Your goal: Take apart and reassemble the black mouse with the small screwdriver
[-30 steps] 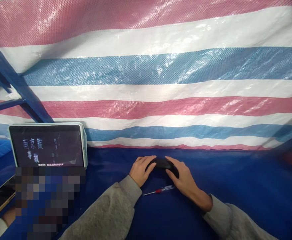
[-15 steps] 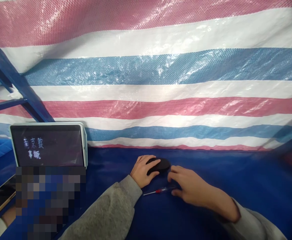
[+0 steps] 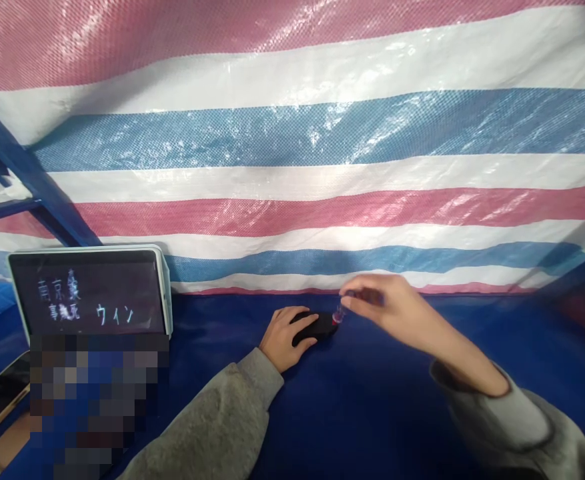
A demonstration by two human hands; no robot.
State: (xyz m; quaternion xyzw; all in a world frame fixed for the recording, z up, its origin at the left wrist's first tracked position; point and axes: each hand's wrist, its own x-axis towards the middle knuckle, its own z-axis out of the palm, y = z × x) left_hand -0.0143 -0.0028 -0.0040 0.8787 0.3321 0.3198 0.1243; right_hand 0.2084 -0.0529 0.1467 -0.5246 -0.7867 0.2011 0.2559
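Note:
A black computer mouse [image 3: 305, 329] lies on the blue tabletop, with my left hand [image 3: 283, 340] resting over its left side, thumb and fingers gripping it. Above its right end, my right hand [image 3: 385, 310] pinches a small screwdriver [image 3: 340, 313] with a clear and red handle. The screwdriver stands roughly upright, pointing down at the mouse. Its shaft and tip cannot be made out, so whether it touches the mouse is unclear.
A tablet [image 3: 89, 293] in a pale case stands at the left, showing white writing. Below it is a blurred-out patch, beside a phone [image 3: 2, 393] and another person's arm [image 3: 9, 440]. A striped plastic sheet [image 3: 292, 220] hangs behind the blue table [image 3: 372, 420].
My right hand has picked the screwdriver up off the table and raised it over the mouse's right end. My left hand stays on the mouse. More writing shows on the tablet.

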